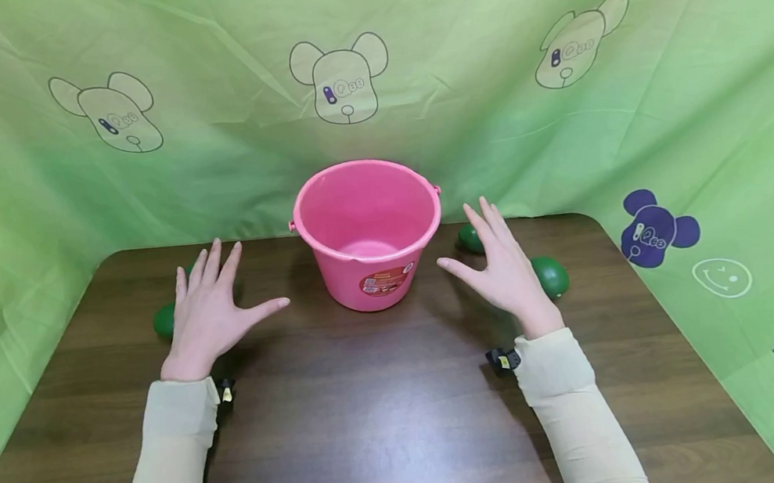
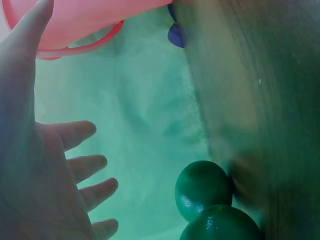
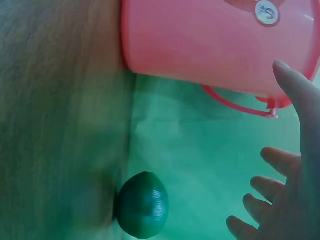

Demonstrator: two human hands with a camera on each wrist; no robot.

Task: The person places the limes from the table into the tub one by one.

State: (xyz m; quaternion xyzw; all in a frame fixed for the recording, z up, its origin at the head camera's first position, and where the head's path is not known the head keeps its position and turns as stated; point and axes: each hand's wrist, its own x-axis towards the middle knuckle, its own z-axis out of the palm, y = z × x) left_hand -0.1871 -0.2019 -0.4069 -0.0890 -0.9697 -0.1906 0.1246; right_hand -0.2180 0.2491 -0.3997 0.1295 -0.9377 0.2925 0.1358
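Note:
A pink bucket [image 1: 375,262], hollow side up, stands at the far middle of the table between the two hands. My left hand [image 1: 207,315] hovers left of it, fingers spread and thumb towards the bucket, holding nothing. Near that hand lie two smooth, rounded green fruits [image 2: 204,190], partly hidden by it in the head view. My right hand [image 1: 504,272] is held to the bucket's right, fingers extended and nothing in its grasp. Beside it are a glossy green fruit [image 1: 550,277] and another green fruit [image 1: 471,239] farther back. Their exact kind is unclear, though they look lime-like.
The brown wooden table [image 1: 377,416] carries everything. A green cloth with printed bear heads [image 1: 343,89] hangs behind and at the sides. The bucket's pink handle [image 3: 235,104] hangs down on its far side. Dark straps with small devices [image 1: 503,361] sit at the wrists.

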